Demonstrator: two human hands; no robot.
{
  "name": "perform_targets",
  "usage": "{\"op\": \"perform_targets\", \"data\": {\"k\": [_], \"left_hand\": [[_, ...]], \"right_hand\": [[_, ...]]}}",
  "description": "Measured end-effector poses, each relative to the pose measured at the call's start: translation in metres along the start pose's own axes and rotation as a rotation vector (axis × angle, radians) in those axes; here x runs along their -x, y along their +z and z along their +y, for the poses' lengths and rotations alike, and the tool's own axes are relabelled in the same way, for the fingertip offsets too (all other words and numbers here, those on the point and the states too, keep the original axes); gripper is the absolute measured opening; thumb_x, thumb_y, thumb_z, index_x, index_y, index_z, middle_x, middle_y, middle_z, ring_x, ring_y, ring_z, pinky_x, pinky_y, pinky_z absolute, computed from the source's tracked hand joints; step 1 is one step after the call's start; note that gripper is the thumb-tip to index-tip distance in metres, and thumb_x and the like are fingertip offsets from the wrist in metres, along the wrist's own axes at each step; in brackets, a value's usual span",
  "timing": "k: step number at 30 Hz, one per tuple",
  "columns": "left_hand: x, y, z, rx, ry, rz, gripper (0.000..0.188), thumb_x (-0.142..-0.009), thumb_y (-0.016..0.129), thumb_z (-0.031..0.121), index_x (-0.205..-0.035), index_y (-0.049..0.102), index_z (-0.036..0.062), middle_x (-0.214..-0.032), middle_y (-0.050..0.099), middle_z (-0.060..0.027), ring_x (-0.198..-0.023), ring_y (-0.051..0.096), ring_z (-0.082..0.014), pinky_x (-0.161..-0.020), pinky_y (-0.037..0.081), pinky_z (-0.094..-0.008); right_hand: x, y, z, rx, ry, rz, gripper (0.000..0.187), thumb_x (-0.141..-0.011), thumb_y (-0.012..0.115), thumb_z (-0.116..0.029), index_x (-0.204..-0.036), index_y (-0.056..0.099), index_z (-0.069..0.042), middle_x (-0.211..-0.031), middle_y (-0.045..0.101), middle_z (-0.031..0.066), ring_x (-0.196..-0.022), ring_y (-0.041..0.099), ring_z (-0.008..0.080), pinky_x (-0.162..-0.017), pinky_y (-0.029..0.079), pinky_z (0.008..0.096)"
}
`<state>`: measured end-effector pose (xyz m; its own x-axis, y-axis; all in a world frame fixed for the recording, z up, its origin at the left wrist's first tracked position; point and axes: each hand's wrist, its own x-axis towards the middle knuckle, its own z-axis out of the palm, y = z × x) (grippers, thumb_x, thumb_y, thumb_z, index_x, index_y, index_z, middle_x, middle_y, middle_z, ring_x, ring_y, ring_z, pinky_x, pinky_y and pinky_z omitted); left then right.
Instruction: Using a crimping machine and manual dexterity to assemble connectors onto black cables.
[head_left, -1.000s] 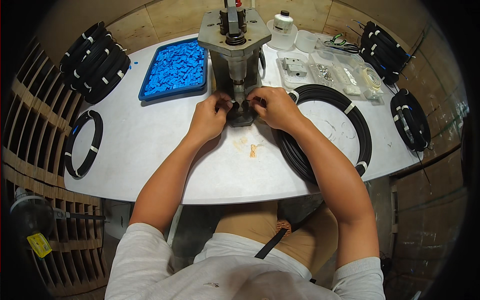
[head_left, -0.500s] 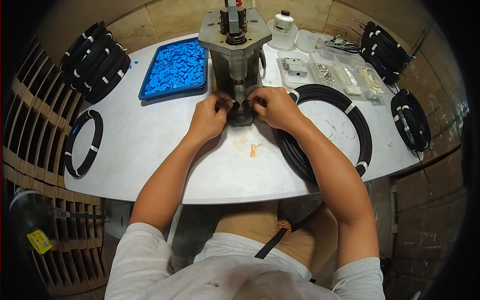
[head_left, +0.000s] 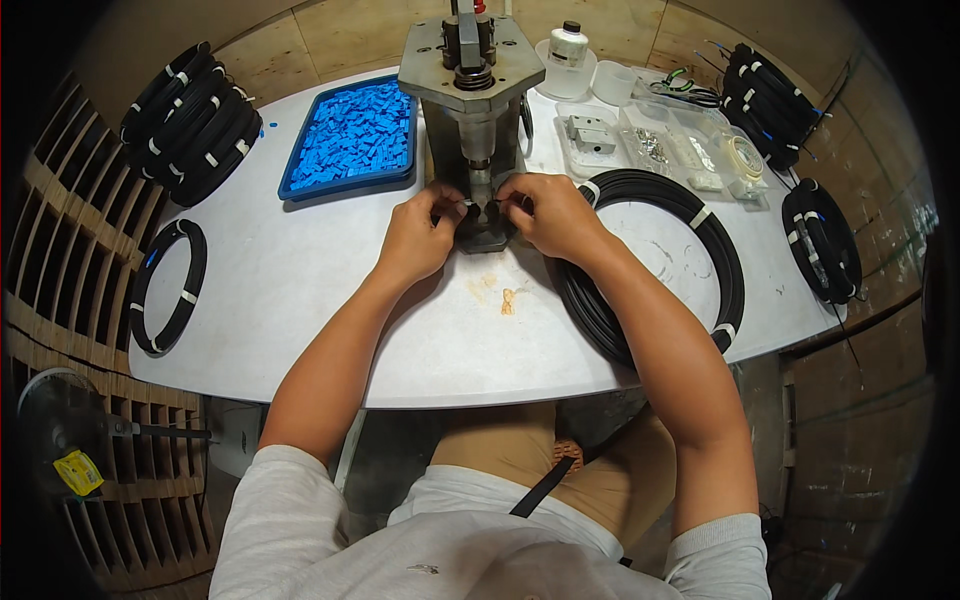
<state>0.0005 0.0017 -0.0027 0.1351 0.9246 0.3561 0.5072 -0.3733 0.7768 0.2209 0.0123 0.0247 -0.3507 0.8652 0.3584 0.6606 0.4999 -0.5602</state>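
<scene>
A metal bench press (head_left: pixel 478 125) stands at the table's far middle, its ram coming down over a small die at the base (head_left: pixel 486 240). My left hand (head_left: pixel 418 230) is at the die's left side, thumb and fingers pinched together around a small pale piece. From the right, my right hand (head_left: pixel 548 212) reaches to the same spot with fingertips closed in a pinch; what they hold is too small to make out. Beneath my right forearm lies a large coil of black cable (head_left: pixel 735 285) with white ties.
A dark blue tray (head_left: pixel 290 192) of small blue pieces sits left of the press. Black cable coils (head_left: pixel 190 130) are stacked far left, with a single coil (head_left: pixel 190 297) nearer. Clear plastic boxes (head_left: pixel 640 150), a bottle (head_left: pixel 568 45) and more coils (head_left: pixel 820 240) stand right.
Both hands stay at the die with hardly any movement. The fan at the lower left has turned slightly.
</scene>
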Motion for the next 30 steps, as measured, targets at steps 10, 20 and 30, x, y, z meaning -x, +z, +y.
{"op": "perform_targets", "data": {"k": [10, 20, 30], "left_hand": [[0.0001, 0.0001, 0.0003, 0.001, -0.001, 0.007, 0.016, -0.094, 0.069, 0.010, -0.106, 0.069, -0.0003, -0.089, 0.074, -0.0133, -0.083, 0.070, -0.0195, -0.078, 0.054, -0.0329], [0.0001, -0.0003, 0.0021, -0.003, -0.008, 0.006, 0.017, -0.094, 0.068, 0.011, -0.106, 0.069, -0.0004, -0.091, 0.074, -0.0140, -0.084, 0.070, -0.0198, -0.079, 0.054, -0.0332], [0.0000, -0.0010, 0.0032, 0.006, -0.022, -0.007, 0.017, -0.092, 0.066, 0.010, -0.106, 0.069, -0.0003, -0.091, 0.075, -0.0148, -0.084, 0.072, -0.0222, -0.080, 0.055, -0.0340]], "right_hand": [[-0.0010, -0.0017, -0.0035, 0.015, 0.046, -0.036, 0.019, -0.087, 0.067, -0.014, -0.102, 0.076, -0.006, -0.097, 0.074, 0.0179, -0.092, 0.071, 0.0372, -0.082, 0.056, 0.0440], [-0.0003, -0.0021, -0.0020, 0.011, 0.046, -0.040, 0.022, -0.085, 0.066, -0.015, -0.103, 0.075, -0.006, -0.097, 0.075, 0.0173, -0.091, 0.072, 0.0358, -0.083, 0.057, 0.0428], [-0.0003, -0.0013, -0.0007, 0.007, 0.022, -0.028, 0.021, -0.084, 0.066, -0.015, -0.102, 0.075, -0.007, -0.096, 0.075, 0.0169, -0.090, 0.072, 0.0358, -0.083, 0.057, 0.0427]]}}
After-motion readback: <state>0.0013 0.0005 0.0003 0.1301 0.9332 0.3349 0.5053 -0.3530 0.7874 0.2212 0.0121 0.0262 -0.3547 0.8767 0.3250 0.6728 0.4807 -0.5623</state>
